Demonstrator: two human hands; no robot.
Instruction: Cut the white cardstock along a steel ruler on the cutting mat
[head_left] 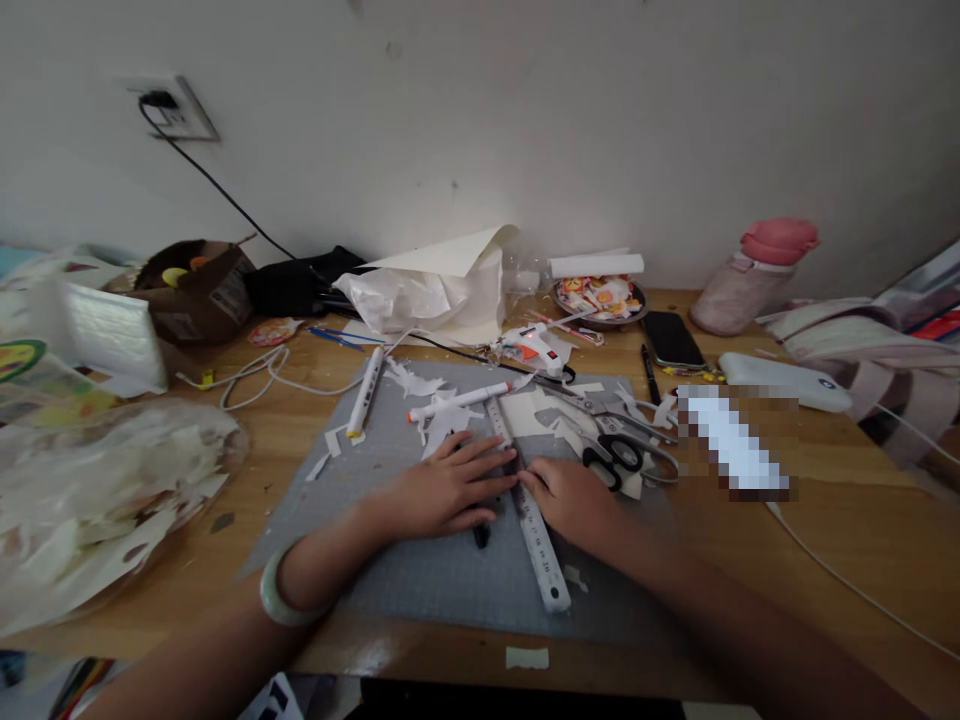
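Ruler (535, 535), long axis slanting away leftward; left hand (448, 490) spread flat, right hand (574, 502) curled, grip unclear

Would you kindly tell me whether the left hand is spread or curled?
Spread: the left hand lies palm down, gaps showing between its extended fingers at the ruler.

The left hand (450, 490) hides part of a black object (481, 536) (too covered to identify).
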